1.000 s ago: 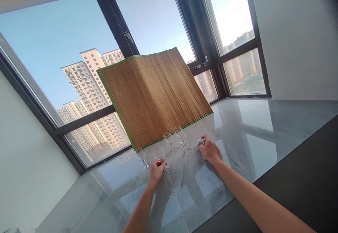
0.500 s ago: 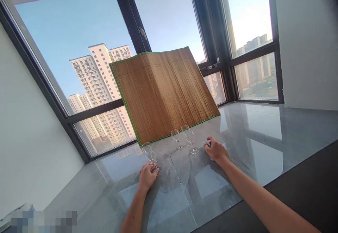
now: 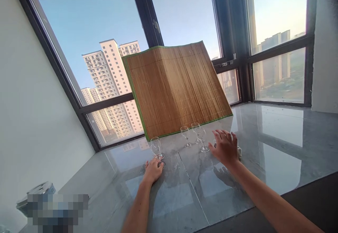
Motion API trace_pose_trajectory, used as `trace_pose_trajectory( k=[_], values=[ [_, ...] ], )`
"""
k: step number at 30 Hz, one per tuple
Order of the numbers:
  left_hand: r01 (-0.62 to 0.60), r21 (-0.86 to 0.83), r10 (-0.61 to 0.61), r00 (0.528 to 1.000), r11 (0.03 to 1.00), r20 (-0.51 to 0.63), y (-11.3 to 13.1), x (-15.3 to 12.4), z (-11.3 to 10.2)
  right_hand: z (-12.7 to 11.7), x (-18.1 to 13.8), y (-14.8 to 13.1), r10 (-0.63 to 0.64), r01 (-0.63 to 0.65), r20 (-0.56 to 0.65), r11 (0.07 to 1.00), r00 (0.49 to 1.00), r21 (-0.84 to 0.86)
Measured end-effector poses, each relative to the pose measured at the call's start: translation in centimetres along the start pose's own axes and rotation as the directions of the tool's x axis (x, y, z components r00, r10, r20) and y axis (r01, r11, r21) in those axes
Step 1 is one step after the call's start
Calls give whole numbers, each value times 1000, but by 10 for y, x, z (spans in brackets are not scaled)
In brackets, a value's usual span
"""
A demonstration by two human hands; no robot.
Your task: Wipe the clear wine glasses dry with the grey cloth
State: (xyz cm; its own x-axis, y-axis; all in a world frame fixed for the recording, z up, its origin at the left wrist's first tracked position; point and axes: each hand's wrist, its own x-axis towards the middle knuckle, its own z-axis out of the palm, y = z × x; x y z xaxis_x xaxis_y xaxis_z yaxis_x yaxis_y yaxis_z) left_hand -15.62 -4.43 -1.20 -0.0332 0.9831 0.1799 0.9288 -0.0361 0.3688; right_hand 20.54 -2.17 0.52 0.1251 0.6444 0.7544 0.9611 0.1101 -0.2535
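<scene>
My left hand (image 3: 152, 171) rests on the grey counter, its thumb and fingers closed at the foot of a clear stemmed glass. Just behind it stands another stemmed glass (image 3: 155, 145); the two overlap, so their outlines are hard to separate. Further right are several more stemmed glasses, among them a small one (image 3: 185, 134) and a nearer one (image 3: 203, 143). Beside these, my right hand (image 3: 225, 147) hovers over the counter with its fingers spread and nothing visible in them. A small whitish thing (image 3: 239, 152) shows partly from behind that hand; its kind is unclear.
A brown bamboo mat (image 3: 176, 88) with green edging leans on the window behind the glasses. The glossy counter (image 3: 182, 197) ends at a dark front edge on the right. A blue and white package (image 3: 43, 188) lies at the lower left, partly blurred out.
My right hand has opened from a closed grip on something whitish, and its fingers are now spread. My left hand stays at the glass foot. The whole view has shifted.
</scene>
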Motion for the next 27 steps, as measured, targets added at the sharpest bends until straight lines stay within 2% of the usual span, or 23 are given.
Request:
trace_pose_trajectory(
  k=[3,6,9,11,14,17,22,27],
  values=[
    [22,30,-22,1000,999,21,1,0,0,7,2,-8,-30,27,21,990,999,139],
    [25,50,-25,1000,998,1,1,-1,1,21,6,-18,92,-137,171,953,981,270],
    [7,47,-7,1000,999,-17,0,-1,2,36,11,-27,222,-333,331,883,917,331],
    [-2,40,2,1000,999,-20,-1,-2,1,44,14,-34,251,-386,379,857,891,341],
    [-9,25,9,1000,1000,-17,-1,-2,-1,52,12,-47,252,-394,379,844,890,363],
    [-14,9,14,1000,1000,-14,0,-2,-1,59,2,-69,199,-361,362,810,911,463],
    [-7,-35,7,1000,999,-19,0,-4,-2,73,-13,-123,19,-261,361,727,932,635],
    [-16,-32,15,1000,999,-20,0,-7,-3,91,-13,-177,23,-309,390,655,920,689]
  ],
)
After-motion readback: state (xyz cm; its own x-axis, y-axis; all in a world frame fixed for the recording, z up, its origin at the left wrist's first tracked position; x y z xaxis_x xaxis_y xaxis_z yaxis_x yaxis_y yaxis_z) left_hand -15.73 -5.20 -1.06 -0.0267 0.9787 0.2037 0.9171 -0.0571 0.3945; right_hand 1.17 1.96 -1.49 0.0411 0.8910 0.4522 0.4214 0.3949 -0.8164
